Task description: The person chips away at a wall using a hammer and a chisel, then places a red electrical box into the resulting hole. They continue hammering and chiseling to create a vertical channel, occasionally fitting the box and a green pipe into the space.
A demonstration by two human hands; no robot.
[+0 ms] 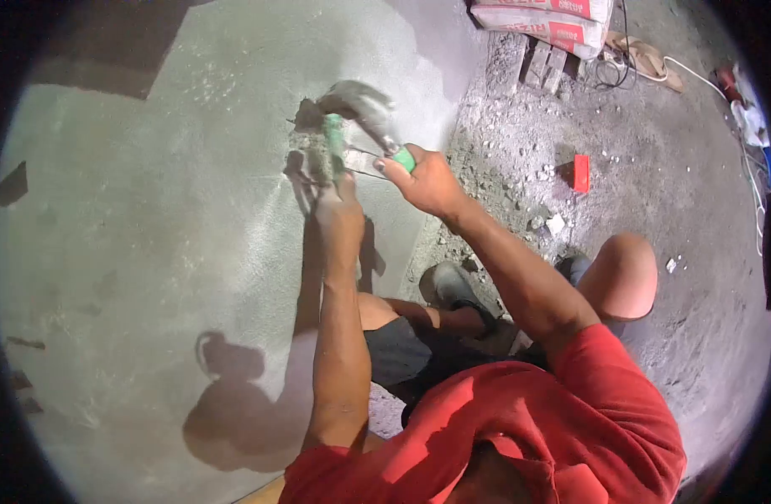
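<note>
My left hand point(341, 210) is wrapped round a green-handled tool point(334, 139), held against a rough broken patch point(303, 143) in the smooth grey wall point(150, 210). What kind of tool it is, I cannot make out. Just to its right, my right hand point(427, 181) grips a hammer point(369, 113) by its green handle. The hammer's grey head is blurred and lies above the green tool. I cannot tell whether the two tools touch.
Printed sacks point(545, 23) rest on wood at the top right. A red block point(580, 174) and a white fragment point(555, 224) lie on the rubble-strewn floor point(637, 193). A white cable point(696, 76) and a sandal point(646, 60) are farther right.
</note>
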